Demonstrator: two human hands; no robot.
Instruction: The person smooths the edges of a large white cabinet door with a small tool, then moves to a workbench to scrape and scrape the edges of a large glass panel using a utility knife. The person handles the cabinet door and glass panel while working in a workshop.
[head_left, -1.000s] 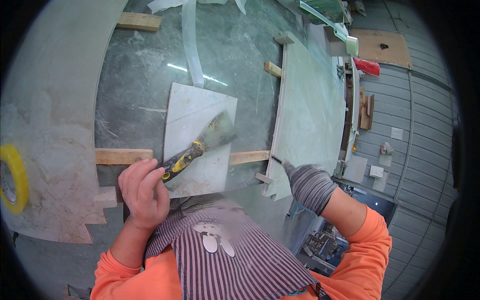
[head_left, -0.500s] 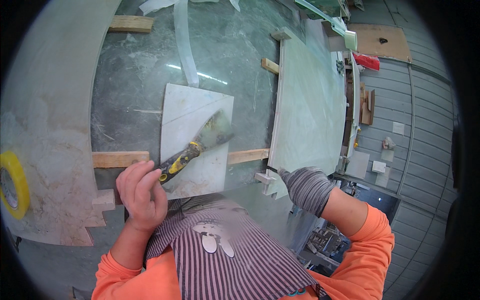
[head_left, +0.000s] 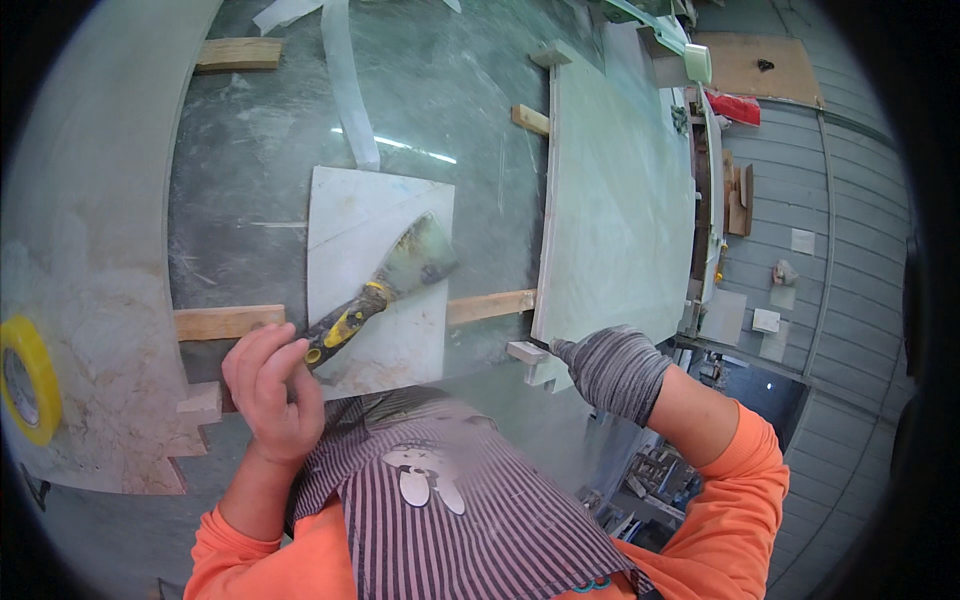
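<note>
My bare left hand [head_left: 272, 392] is half curled at the near-left edge of a small white stone slab [head_left: 385, 350]. Its fingertips come up to the handle end of a putty knife [head_left: 345, 325], and whatever lies inside the fingers is hidden. The putty knife, with a black and yellow handle and a stained blade, lies slanted across the slab. In a grey striped glove, my right hand [head_left: 622, 378] has its fingers drawn together at the near-left corner of a large pale slab [head_left: 620, 220]. Any small thing at those fingertips cannot be made out.
Wooden strips [head_left: 230, 322] lie on the dark glossy work surface [head_left: 250, 240]. A larger beige slab [head_left: 85, 250] stretches along the left, bearing a yellow tape roll [head_left: 30, 380]. White strips [head_left: 347, 90] trail at the back. A ribbed grey wall [head_left: 865, 250] stands at right.
The view has shifted slightly, so the slabs and putty knife sit a little farther left in the picture. Both hands keep nearly the same pose and place against the slabs.
</note>
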